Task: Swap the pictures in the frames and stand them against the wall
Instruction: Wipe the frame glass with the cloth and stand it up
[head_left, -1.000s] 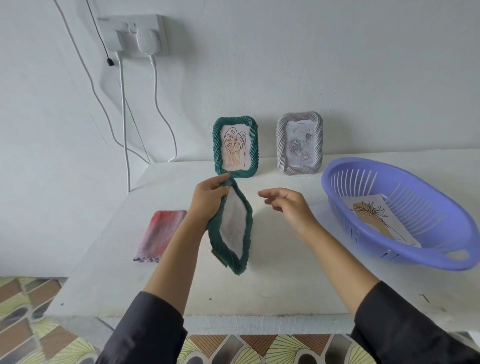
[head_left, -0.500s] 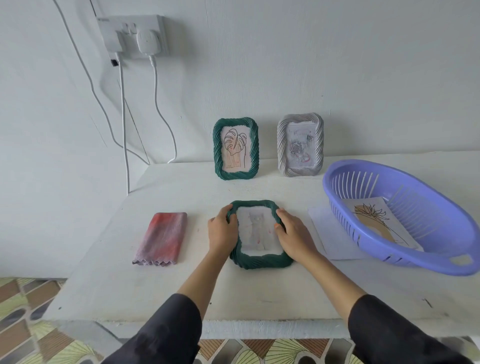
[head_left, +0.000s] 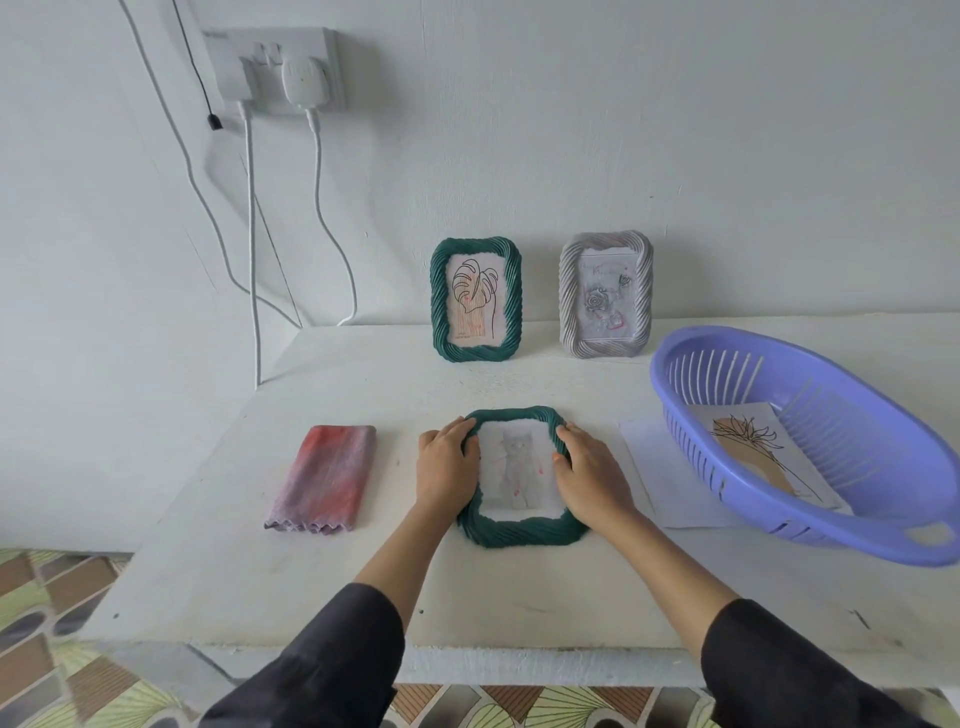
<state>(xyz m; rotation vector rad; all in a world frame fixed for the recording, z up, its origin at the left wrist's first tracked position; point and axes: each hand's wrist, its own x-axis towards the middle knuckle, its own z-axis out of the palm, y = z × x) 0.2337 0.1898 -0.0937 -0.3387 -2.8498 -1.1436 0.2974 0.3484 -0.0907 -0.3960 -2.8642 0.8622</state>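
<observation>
A green rope-edged frame (head_left: 519, 532) lies flat on the white table, face up, with a faint grey cat picture (head_left: 517, 470) in it. My left hand (head_left: 444, 470) rests on its left edge and my right hand (head_left: 589, 475) on its right edge, fingers curled over the rim. Against the wall stand a second green frame (head_left: 475, 299) with a leaf drawing and a grey frame (head_left: 605, 293) with a rose picture. A plant drawing (head_left: 761, 454) lies inside the purple basket (head_left: 810, 525).
A folded red and purple cloth (head_left: 324, 478) lies left of the flat frame. A white sheet (head_left: 657, 473) sits partly under the basket. Cables (head_left: 252, 249) hang from a wall socket (head_left: 275, 67) at the back left. The table's front edge (head_left: 467, 665) is near my arms.
One second ago my left hand held the green frame up on edge. The frame now lies flat on the table with both hands on its sides.
</observation>
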